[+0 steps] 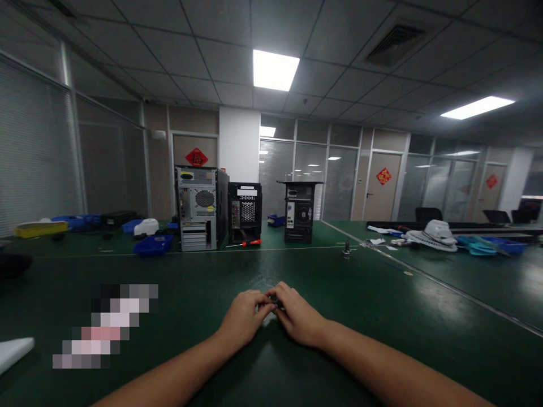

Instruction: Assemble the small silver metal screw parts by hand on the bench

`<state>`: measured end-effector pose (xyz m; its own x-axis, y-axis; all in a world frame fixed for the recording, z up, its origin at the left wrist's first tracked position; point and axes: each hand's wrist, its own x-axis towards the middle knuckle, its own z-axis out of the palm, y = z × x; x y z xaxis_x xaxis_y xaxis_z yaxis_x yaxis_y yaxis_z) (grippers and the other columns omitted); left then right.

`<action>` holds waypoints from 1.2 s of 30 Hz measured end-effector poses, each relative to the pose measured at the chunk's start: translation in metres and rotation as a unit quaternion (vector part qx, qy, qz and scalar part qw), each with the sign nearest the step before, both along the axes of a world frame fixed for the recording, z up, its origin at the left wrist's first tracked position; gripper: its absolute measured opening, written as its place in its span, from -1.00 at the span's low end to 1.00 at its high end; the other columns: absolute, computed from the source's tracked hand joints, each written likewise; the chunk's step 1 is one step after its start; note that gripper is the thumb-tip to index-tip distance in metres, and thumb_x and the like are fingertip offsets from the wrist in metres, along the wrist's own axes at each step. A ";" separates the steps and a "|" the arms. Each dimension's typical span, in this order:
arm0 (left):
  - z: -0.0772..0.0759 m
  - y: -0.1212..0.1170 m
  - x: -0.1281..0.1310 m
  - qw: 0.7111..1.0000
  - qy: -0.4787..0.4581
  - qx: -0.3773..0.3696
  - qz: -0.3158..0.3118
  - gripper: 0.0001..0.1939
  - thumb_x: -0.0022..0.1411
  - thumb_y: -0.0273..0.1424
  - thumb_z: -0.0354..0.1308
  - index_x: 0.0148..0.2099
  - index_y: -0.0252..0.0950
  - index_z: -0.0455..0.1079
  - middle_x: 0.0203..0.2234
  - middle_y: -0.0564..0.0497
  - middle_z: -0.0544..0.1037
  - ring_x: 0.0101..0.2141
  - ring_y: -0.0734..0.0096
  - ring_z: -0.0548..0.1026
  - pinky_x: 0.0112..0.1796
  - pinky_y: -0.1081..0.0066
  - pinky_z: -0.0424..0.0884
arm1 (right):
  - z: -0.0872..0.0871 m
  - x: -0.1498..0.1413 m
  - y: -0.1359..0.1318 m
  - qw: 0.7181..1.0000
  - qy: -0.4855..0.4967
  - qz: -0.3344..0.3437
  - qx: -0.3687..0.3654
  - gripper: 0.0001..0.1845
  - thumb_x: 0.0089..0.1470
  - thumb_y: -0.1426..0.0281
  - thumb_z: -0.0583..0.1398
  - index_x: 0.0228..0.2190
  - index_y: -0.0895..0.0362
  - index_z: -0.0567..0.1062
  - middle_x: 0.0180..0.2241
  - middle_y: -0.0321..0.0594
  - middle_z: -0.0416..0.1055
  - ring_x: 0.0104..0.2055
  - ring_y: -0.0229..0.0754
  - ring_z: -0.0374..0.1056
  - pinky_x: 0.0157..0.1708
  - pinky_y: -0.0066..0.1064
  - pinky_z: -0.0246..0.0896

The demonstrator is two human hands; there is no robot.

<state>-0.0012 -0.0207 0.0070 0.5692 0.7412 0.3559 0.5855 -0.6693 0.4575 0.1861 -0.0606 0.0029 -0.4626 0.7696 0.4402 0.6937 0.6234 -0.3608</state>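
My left hand (246,316) and my right hand (297,314) meet over the green table (203,373), fingertips almost touching. Between them they pinch a small dark object (276,303), mostly covered by the fingers, whose kind I cannot make out. Both hands are closed on it, thumbs toward me. A pale smear, perhaps a reflection, shows on the table just below the fingers. Farther off, straight ahead, a red-handled screwdriver (250,243) lies in front of the computer cases.
A large computer case (199,209) and two smaller cases (245,212) (298,212) stand at the back. A blue tray (153,245) sits left of them. A small metal part (347,250) stands to the right. A white hat (436,234) lies far right. A pixelated patch covers something at left.
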 end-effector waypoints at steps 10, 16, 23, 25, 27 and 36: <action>0.003 0.001 -0.005 1.000 -0.012 0.003 0.005 -0.69 0.39 -0.28 0.01 -0.13 -0.13 0.61 -0.24 0.03 0.65 -0.17 0.29 0.46 -0.13 0.36 0.28 | 0.000 0.000 0.007 0.988 0.148 -0.005 -0.035 -0.58 0.10 0.47 0.26 0.02 0.01 0.52 -0.08 -0.17 0.32 0.01 -0.11 0.31 0.09 -0.25 0.22; 0.004 0.000 -0.005 0.999 -0.035 -0.013 -0.019 -0.69 0.38 -0.30 0.02 -0.01 -0.10 0.58 -0.22 0.04 0.64 -0.17 0.31 0.48 -0.14 0.39 0.31 | 0.004 0.000 0.006 0.982 0.182 -0.057 -0.014 -0.64 0.09 0.35 0.30 -0.04 0.06 0.58 -0.15 -0.17 0.43 -0.13 -0.13 0.38 -0.12 -0.31 0.30; 0.002 0.001 -0.003 0.999 -0.042 -0.020 0.024 -0.72 0.32 -0.26 0.08 -0.13 -0.18 0.62 -0.26 0.00 0.65 -0.19 0.27 0.51 -0.17 0.37 0.32 | 0.006 -0.001 0.004 0.980 0.184 -0.077 -0.016 -0.74 0.03 0.39 0.30 -0.18 0.10 0.63 -0.22 -0.19 0.57 -0.18 -0.12 0.45 -0.15 -0.34 0.30; 0.000 0.002 -0.002 0.998 -0.045 -0.017 0.042 -0.74 0.29 -0.26 0.12 -0.19 -0.21 0.61 -0.28 -0.01 0.64 -0.21 0.27 0.51 -0.19 0.37 0.32 | 0.007 -0.003 0.003 0.978 0.190 -0.083 -0.027 -0.79 -0.01 0.42 0.30 -0.26 0.11 0.63 -0.27 -0.21 0.58 -0.22 -0.14 0.46 -0.18 -0.36 0.31; -0.002 0.004 -0.001 0.997 -0.052 -0.014 0.049 -0.76 0.27 -0.25 0.14 -0.24 -0.25 0.59 -0.31 -0.01 0.63 -0.23 0.28 0.51 -0.22 0.38 0.32 | 0.007 -0.004 0.004 0.977 0.193 -0.085 -0.037 -0.80 -0.03 0.42 0.29 -0.28 0.12 0.63 -0.31 -0.23 0.58 -0.26 -0.16 0.46 -0.23 -0.38 0.31; 0.001 0.000 0.000 0.996 -0.049 -0.034 0.059 -0.78 0.24 -0.25 0.16 -0.22 -0.26 0.54 -0.33 -0.01 0.60 -0.27 0.30 0.51 -0.28 0.41 0.31 | 0.016 0.060 0.043 0.975 0.135 -0.170 -0.044 -0.68 -0.03 0.41 0.25 -0.17 0.16 0.60 -0.24 -0.17 0.59 -0.22 -0.13 0.49 -0.17 -0.36 0.33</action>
